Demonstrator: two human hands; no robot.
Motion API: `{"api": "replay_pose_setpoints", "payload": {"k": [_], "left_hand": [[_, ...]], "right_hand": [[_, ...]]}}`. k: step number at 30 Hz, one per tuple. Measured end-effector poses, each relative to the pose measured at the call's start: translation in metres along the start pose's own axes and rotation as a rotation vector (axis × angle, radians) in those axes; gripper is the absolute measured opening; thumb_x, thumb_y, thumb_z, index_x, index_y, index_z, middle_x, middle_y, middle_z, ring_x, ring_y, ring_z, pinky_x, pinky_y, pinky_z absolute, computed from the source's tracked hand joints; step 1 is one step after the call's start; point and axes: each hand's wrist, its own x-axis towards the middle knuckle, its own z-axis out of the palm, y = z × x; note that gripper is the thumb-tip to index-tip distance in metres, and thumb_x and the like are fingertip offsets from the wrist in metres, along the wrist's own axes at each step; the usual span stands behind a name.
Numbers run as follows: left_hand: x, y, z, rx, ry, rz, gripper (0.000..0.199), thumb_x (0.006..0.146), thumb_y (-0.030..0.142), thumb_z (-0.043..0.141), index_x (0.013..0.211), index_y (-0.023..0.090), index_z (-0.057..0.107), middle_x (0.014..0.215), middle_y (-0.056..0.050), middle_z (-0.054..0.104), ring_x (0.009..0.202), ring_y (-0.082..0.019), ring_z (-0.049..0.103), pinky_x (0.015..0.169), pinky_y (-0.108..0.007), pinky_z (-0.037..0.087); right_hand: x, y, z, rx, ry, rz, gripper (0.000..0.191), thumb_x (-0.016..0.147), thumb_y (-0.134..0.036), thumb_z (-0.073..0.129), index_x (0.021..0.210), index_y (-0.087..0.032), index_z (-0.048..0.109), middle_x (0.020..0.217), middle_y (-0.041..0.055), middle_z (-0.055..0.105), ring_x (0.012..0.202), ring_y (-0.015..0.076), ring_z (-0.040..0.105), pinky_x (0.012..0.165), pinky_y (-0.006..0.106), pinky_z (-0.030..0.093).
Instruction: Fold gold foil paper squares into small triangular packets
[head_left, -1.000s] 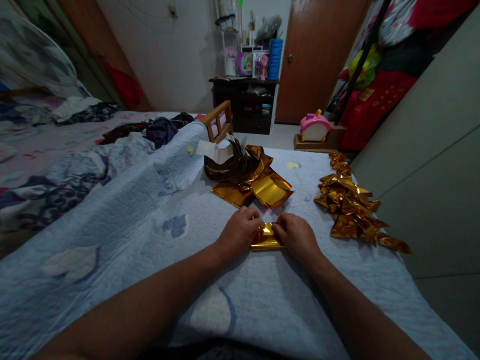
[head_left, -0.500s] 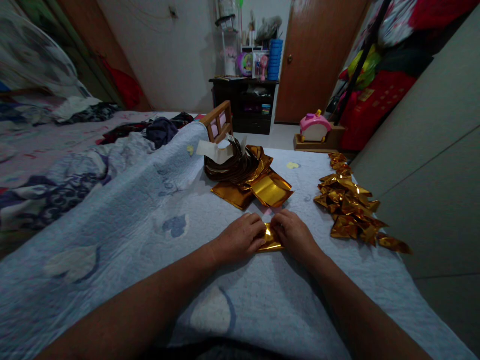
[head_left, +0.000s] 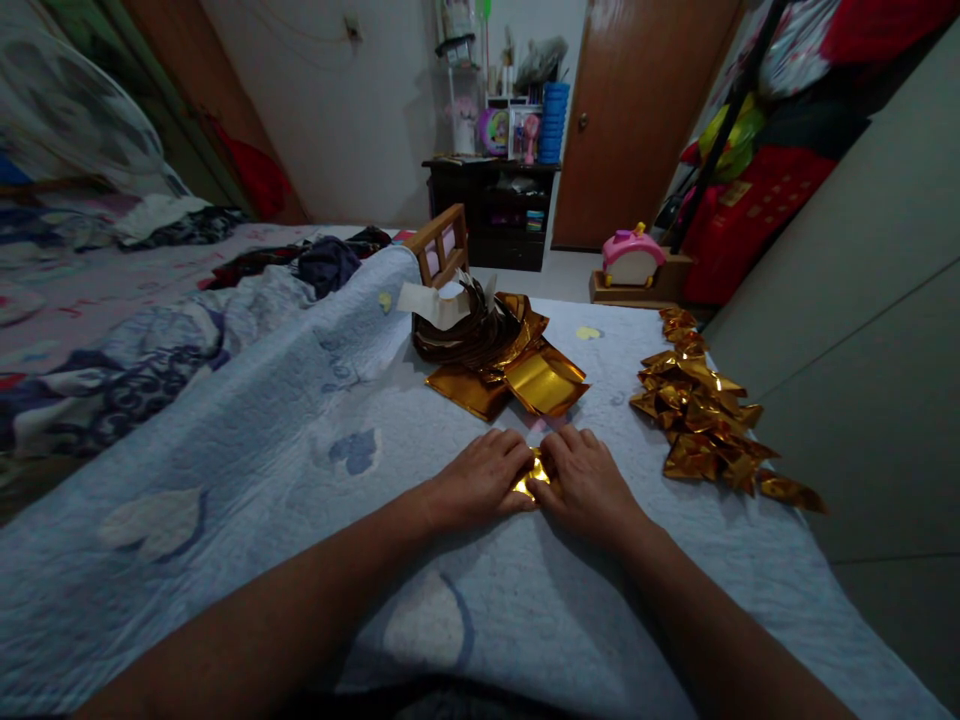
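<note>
Between my two hands lies a small sheet of gold foil paper (head_left: 534,478), mostly covered by my fingers, on the light blue quilt. My left hand (head_left: 484,472) grips its left side, fingers bent over it with the thumb at the near edge. On the right side my right hand (head_left: 589,472) holds it the same way, its thumb near the other. Just beyond my hands is a loose stack of gold foil paper (head_left: 476,330), with flat gold sheets (head_left: 546,378) fanned out at its near side. Folded gold foil pieces (head_left: 701,410) are heaped to the right.
The heart-patterned quilt (head_left: 420,580) covers the bed surface under my arms. A wooden bed rail (head_left: 439,245) stands behind the stack. Crumpled bedding (head_left: 165,350) lies to the left, and a pale cabinet side (head_left: 862,350) borders the right edge. A pink toy (head_left: 632,256) sits beyond the bed.
My right hand has moved over the foil paper and its thumb has come inward, so less of the gold shows. My left thumb now lies along the near edge.
</note>
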Motion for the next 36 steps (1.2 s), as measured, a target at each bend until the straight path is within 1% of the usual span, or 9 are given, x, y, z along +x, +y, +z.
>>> {"api": "replay_pose_setpoints", "payload": {"k": [6,12,19,24,30,33,35,36], "left_hand": [[0.0,-0.003,-0.003,-0.056,-0.016,0.008,0.035,0.086,0.044,0.075,0.106,0.02,0.058,0.11,-0.007,0.059,0.102,-0.026,0.053,0.089,-0.038,0.042],[0.002,-0.007,-0.003,-0.107,0.004,0.015,0.035,0.083,0.044,0.077,0.102,0.02,0.059,0.106,-0.006,0.059,0.099,-0.025,0.052,0.087,-0.035,0.041],[0.001,-0.011,-0.004,-0.152,-0.02,0.035,0.055,0.072,0.054,0.086,0.106,0.019,0.06,0.11,-0.007,0.058,0.103,-0.026,0.052,0.089,-0.036,0.041],[0.002,-0.012,-0.003,-0.143,-0.015,0.032,0.06,0.068,0.056,0.088,0.106,0.02,0.06,0.11,-0.007,0.059,0.102,-0.026,0.052,0.086,-0.035,0.041],[0.001,-0.012,-0.004,-0.164,-0.008,0.029,0.061,0.066,0.051,0.091,0.109,0.02,0.06,0.11,-0.006,0.058,0.102,-0.026,0.052,0.087,-0.035,0.041],[0.001,-0.012,-0.004,-0.174,-0.003,0.028,0.059,0.07,0.056,0.087,0.108,0.02,0.06,0.108,-0.006,0.058,0.1,-0.025,0.052,0.085,-0.035,0.041],[0.001,-0.014,-0.002,-0.168,-0.007,0.031,0.06,0.07,0.058,0.086,0.107,0.02,0.06,0.108,-0.006,0.058,0.099,-0.025,0.052,0.084,-0.034,0.041],[0.001,-0.015,-0.001,-0.166,-0.009,0.034,0.06,0.069,0.059,0.086,0.107,0.02,0.06,0.108,-0.006,0.058,0.099,-0.025,0.052,0.083,-0.034,0.041]], "right_hand": [[-0.003,-0.003,0.002,-0.043,0.017,0.001,0.016,0.09,-0.035,0.063,0.097,-0.02,0.058,0.104,0.01,0.062,0.094,0.028,0.051,0.081,0.039,0.036],[-0.007,-0.009,0.0,-0.055,0.022,0.02,0.029,0.088,-0.047,0.066,0.099,-0.021,0.059,0.103,0.0103,0.061,0.095,0.0305,0.051,0.079,0.041,0.035],[-0.009,-0.009,0.002,-0.033,0.037,0.013,0.037,0.085,-0.054,0.068,0.101,-0.022,0.061,0.102,0.0095,0.061,0.095,0.0307,0.052,0.079,0.041,0.035],[-0.007,-0.009,0.0,-0.024,0.003,0.033,0.037,0.083,-0.053,0.07,0.1,-0.021,0.062,0.104,0.0103,0.061,0.096,0.0313,0.052,0.079,0.041,0.035],[-0.008,-0.002,-0.003,-0.016,-0.04,0.048,0.044,0.08,-0.055,0.076,0.109,-0.024,0.065,0.111,0.0104,0.061,0.099,0.0321,0.054,0.078,0.041,0.037],[-0.009,0.004,-0.006,-0.003,-0.073,0.055,0.045,0.081,-0.054,0.075,0.114,-0.026,0.065,0.117,0.0112,0.06,0.103,0.0332,0.054,0.08,0.042,0.04],[-0.01,0.009,-0.007,0.004,-0.1,0.06,0.048,0.083,-0.052,0.075,0.122,-0.027,0.065,0.124,0.0124,0.059,0.107,0.0347,0.055,0.083,0.044,0.042],[-0.01,0.012,-0.007,0.003,-0.11,0.06,0.053,0.083,-0.052,0.076,0.129,-0.029,0.063,0.128,0.0131,0.058,0.109,0.0358,0.055,0.085,0.046,0.043]]}}
